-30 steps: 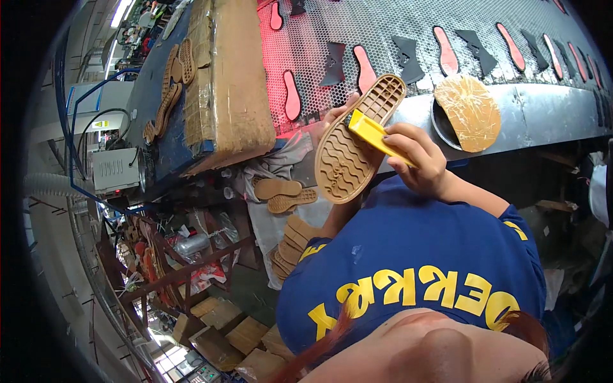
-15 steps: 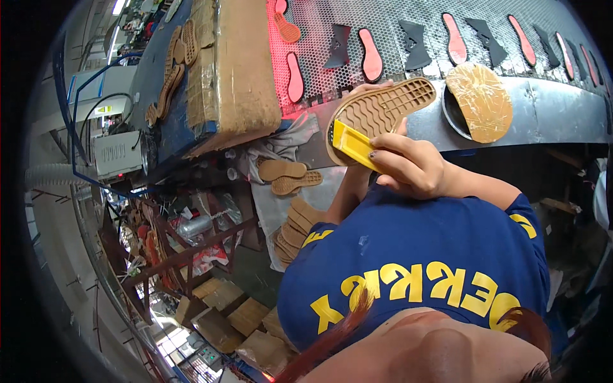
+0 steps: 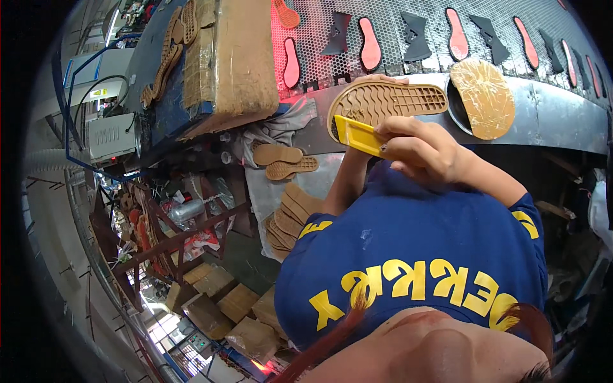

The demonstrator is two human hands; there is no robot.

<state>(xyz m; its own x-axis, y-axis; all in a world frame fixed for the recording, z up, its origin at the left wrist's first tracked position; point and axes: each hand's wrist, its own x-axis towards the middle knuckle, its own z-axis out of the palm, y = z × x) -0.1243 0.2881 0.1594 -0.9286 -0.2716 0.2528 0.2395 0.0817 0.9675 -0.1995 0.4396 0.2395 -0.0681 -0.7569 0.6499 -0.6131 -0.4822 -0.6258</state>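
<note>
My left hand (image 3: 382, 79) holds a tan rubber shoe sole (image 3: 391, 102) from behind, tread side toward me, lying lengthwise just in front of the metal ledge (image 3: 562, 121). Only the fingertips show above the sole's upper edge, and the forearm rises beneath it. My right hand (image 3: 429, 152) grips a flat yellow scraper-like tool (image 3: 359, 135). The tool's end rests against the lower left part of the sole.
Beyond the ledge, a perforated belt (image 3: 396, 25) carries red and black insole-shaped cutouts. A tan oval piece (image 3: 483, 97) lies on the ledge. A big cardboard box (image 3: 233, 60) stands at left. Loose soles (image 3: 284, 161) and a stack of soles (image 3: 288, 220) lie below. Cartons (image 3: 217, 300) sit on the floor.
The sole has swung from a steep tilt to lying nearly level and has moved up toward the ledge. My right hand with the yellow tool has stayed at its lower edge.
</note>
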